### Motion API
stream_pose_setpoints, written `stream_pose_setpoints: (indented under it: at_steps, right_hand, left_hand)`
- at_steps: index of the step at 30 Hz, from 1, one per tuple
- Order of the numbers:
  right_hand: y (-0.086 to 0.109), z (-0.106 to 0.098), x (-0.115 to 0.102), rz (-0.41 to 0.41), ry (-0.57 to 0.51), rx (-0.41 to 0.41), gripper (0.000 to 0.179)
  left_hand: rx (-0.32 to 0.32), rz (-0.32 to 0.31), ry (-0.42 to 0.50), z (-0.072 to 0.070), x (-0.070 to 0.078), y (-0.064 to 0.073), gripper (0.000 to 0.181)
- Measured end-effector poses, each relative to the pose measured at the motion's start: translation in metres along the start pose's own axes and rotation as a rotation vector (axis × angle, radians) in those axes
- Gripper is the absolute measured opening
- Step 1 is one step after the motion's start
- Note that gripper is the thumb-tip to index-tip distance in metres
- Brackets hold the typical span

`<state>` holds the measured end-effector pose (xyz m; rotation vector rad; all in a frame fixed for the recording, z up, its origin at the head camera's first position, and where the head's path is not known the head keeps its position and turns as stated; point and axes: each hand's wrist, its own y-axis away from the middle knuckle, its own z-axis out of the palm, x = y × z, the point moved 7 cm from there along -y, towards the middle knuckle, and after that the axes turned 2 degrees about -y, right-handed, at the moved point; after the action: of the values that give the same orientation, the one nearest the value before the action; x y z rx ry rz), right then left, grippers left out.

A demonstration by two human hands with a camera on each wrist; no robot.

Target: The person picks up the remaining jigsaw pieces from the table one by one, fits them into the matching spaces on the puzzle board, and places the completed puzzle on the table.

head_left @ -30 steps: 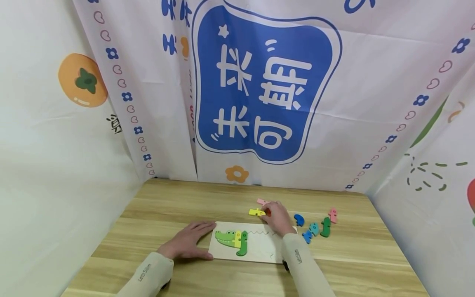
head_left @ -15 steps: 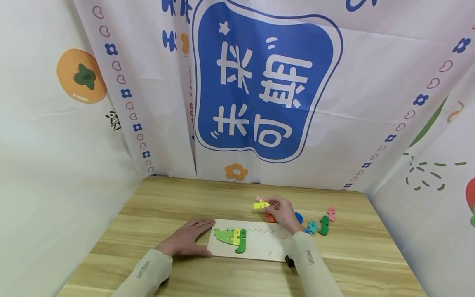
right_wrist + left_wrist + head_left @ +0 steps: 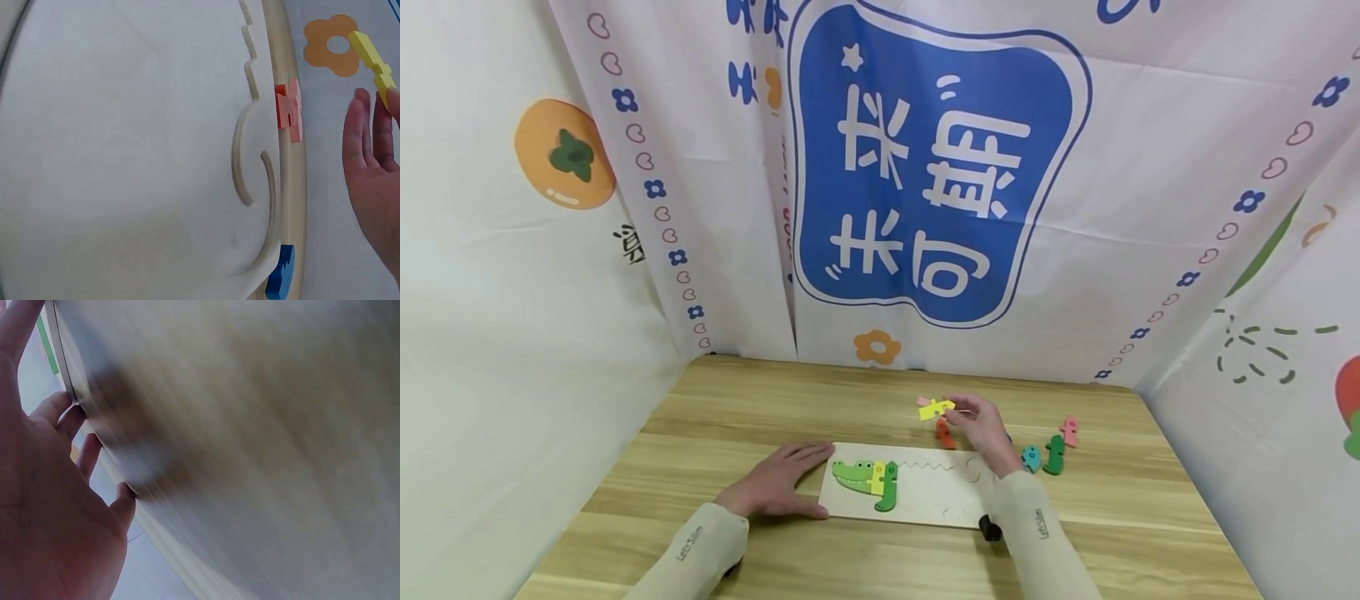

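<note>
My right hand [image 3: 985, 429] pinches a yellow puzzle piece [image 3: 934, 409] by one end, raised above the table behind the board. In the right wrist view the yellow piece [image 3: 369, 53] sticks out from the fingertips. My left hand [image 3: 775, 483] rests at the left end of a pale wooden puzzle board [image 3: 925, 496], thumb and fingers spread toward its two left corners. A green crocodile head [image 3: 852, 477], a yellow piece [image 3: 878, 477] and a green leg piece [image 3: 889, 493] lie side by side in the board's left part. Its bare right part shows a zigzag recess edge.
Behind the board lie a red-orange piece [image 3: 944, 434] and a pink piece [image 3: 922, 402], partly covered. To the right are a light blue piece [image 3: 1032, 458], a dark green piece [image 3: 1055, 456] and another pink piece [image 3: 1070, 432]. A blue piece [image 3: 281, 272] shows in the right wrist view.
My right hand has lifted the yellow piece off the table and moved slightly right, with the piece turning a little. The red-orange piece is now uncovered. My left hand stays at the board.
</note>
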<state>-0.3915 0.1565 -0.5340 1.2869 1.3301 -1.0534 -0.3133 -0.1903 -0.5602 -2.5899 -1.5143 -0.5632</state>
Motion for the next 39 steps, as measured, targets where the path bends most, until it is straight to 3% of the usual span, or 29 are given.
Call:
stream_pose_setpoints:
  at_steps: [7,19,28,39]
  right_hand:
    - [0.0,0.0,-0.003,0.016,-0.111,-0.035,0.031]
    - [0.005,0.001,-0.004,0.032,-0.069,-0.053,0.043]
    - [0.01,-0.002,-0.007,-0.019,0.006,-0.051,0.058]
    - [0.009,-0.001,-0.007,-0.079,0.044,-0.032,0.054]
  left_hand:
    - [0.004,0.0,-0.002,0.001,-0.003,0.0,0.108]
    - [0.006,-0.002,-0.001,0.001,-0.003,-0.001,0.107]
    - [0.005,-0.007,-0.004,0.002,-0.003,-0.001,0.108]
    - [0.008,-0.001,0.001,0.002,-0.003,0.0,0.108]
